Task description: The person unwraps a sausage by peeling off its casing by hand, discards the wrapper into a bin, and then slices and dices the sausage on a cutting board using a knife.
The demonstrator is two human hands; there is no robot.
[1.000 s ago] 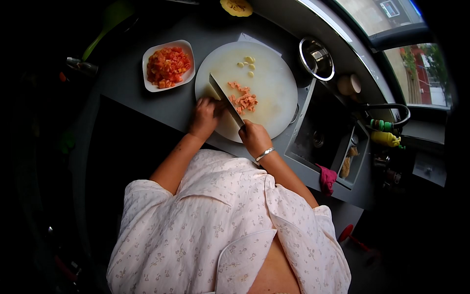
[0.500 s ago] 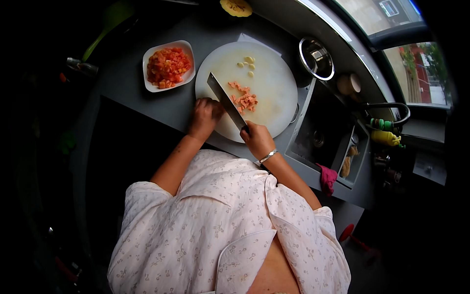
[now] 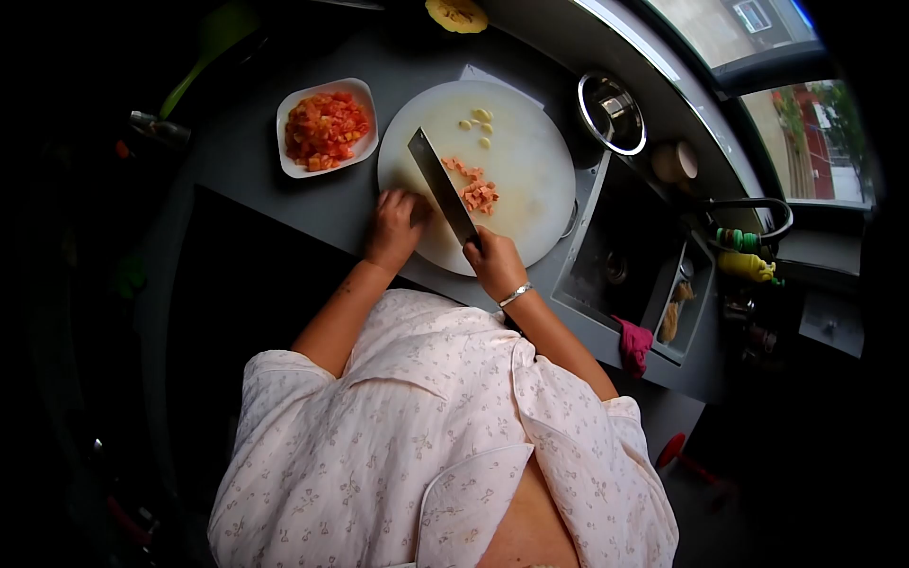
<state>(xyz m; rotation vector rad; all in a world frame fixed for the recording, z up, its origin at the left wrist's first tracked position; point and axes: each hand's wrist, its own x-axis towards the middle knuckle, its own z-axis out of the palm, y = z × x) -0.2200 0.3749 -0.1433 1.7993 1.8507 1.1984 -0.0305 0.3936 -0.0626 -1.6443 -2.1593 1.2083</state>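
Observation:
My right hand (image 3: 494, 260) is wrapped round the handle of a wide-bladed knife (image 3: 442, 184), whose blade points up and to the left over a round white cutting board (image 3: 540, 180). Against the board's left edge rests my left hand (image 3: 396, 227), its fingers curled; whatever they may hold is hidden. Small diced orange-pink pieces (image 3: 480, 196) lie just right of the blade. Several peeled garlic cloves (image 3: 483, 115) sit higher on the board. To the left stands a square white bowl (image 3: 367, 147) filled with chopped tomato (image 3: 325, 130).
Right of the board are a metal bowl (image 3: 636, 144) and a dark sink (image 3: 606, 246) with a faucet (image 3: 778, 204). A pink cloth (image 3: 634, 346) hangs over the sink's front edge. A cut yellow squash (image 3: 456, 14) lies at the back.
The knife has shifted slightly up and to the right with my right hand, and its blade is now farther from my left hand. My left hand has barely moved.

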